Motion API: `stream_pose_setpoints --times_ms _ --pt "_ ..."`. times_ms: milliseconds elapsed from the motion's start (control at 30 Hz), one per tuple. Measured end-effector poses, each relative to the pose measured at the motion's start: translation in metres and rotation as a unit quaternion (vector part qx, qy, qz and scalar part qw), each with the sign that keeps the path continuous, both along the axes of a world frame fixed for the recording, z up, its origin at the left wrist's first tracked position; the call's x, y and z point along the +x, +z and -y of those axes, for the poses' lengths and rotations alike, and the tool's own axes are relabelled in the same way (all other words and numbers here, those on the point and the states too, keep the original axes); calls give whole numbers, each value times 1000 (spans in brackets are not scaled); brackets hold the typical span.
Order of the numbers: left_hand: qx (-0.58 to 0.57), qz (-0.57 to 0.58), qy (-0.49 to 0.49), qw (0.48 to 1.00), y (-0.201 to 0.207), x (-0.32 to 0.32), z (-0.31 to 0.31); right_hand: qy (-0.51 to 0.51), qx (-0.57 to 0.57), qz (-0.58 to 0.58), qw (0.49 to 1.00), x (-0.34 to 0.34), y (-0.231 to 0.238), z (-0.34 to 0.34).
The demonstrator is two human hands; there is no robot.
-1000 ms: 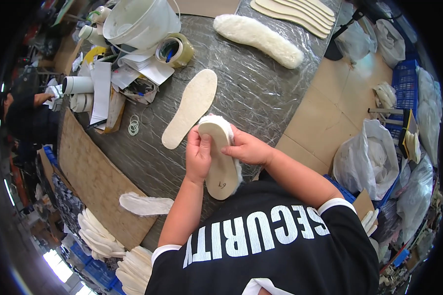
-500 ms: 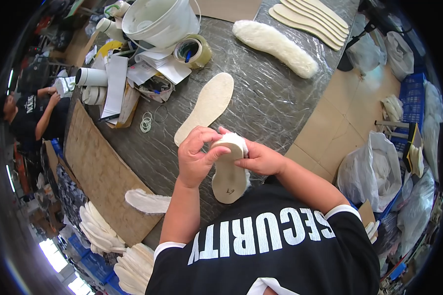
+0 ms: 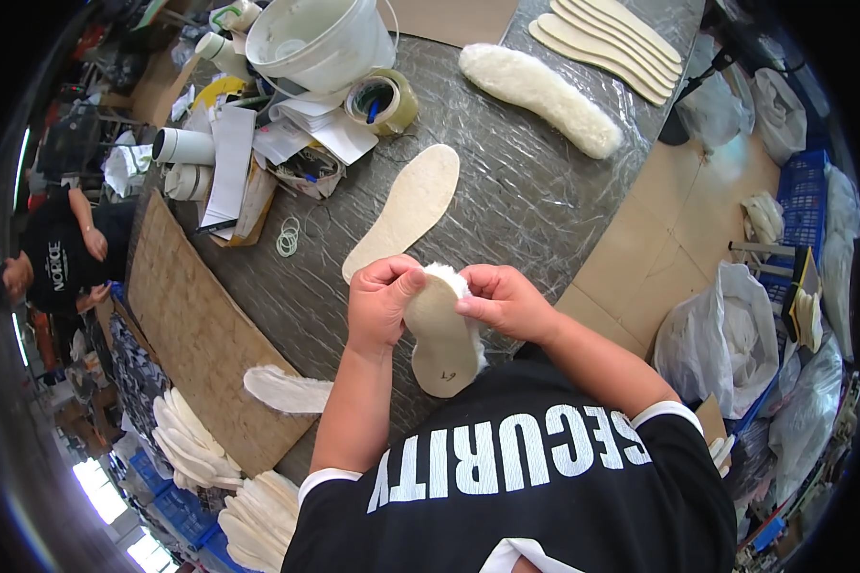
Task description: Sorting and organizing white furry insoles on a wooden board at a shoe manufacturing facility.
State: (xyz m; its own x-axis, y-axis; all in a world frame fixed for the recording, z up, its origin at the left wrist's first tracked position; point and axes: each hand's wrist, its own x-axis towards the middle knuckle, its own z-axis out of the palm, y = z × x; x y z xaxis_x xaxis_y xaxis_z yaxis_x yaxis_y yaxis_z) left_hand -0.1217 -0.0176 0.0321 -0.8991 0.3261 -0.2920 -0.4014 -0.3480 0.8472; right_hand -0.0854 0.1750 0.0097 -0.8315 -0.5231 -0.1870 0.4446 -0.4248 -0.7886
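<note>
Between my two hands is a shoe insole (image 3: 441, 336) with a smooth beige sole side facing up and white fleece showing along its edge. My left hand (image 3: 380, 301) pinches its far end on the left, thumb on top. On the right of that same end, my right hand (image 3: 508, 302) grips the edge between thumb and fingers. Just beyond my left hand, a flat cream insole (image 3: 407, 207) lies on the dark table (image 3: 344, 224). Left of my left forearm rests another fleecy white insole (image 3: 285, 390).
At the far right lie a fluffy insole (image 3: 540, 100) and a row of cream insoles (image 3: 610, 53). A white bucket (image 3: 315, 48), tape roll (image 3: 382, 100) and papers crowd the far left. Insole stacks (image 3: 193, 444) stand near left, beside a brown board (image 3: 201, 329). Another person (image 3: 62, 253) is at left.
The far end of the held insole has straightened out from its bent position. My fingers have shifted along its edge. The other person at left has changed posture.
</note>
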Motion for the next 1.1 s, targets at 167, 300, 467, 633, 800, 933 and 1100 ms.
stream_pose_setpoints --times_ms 167,300,467,633,800,933,1100 --pt "-18 -32 7 999 11 6 -4 -78 102 -60 990 3 -2 2" --pt "-125 -173 -28 976 18 16 -3 -103 43 -57 992 8 4 0" --pt "-238 -309 -31 921 37 28 -17 -137 6 -85 987 16 25 -1" --pt "-232 -266 -25 935 45 41 -25 -108 93 -219 965 16 25 -11" --pt "-187 -133 -53 972 32 41 -33 -216 -18 -14 976 19 24 -1" --pt "-61 -108 -68 990 1 52 -19 -331 -161 240 898 -6 16 -5" --pt "-122 63 -113 984 -17 73 -19 -226 -212 199 930 -6 -15 -17"
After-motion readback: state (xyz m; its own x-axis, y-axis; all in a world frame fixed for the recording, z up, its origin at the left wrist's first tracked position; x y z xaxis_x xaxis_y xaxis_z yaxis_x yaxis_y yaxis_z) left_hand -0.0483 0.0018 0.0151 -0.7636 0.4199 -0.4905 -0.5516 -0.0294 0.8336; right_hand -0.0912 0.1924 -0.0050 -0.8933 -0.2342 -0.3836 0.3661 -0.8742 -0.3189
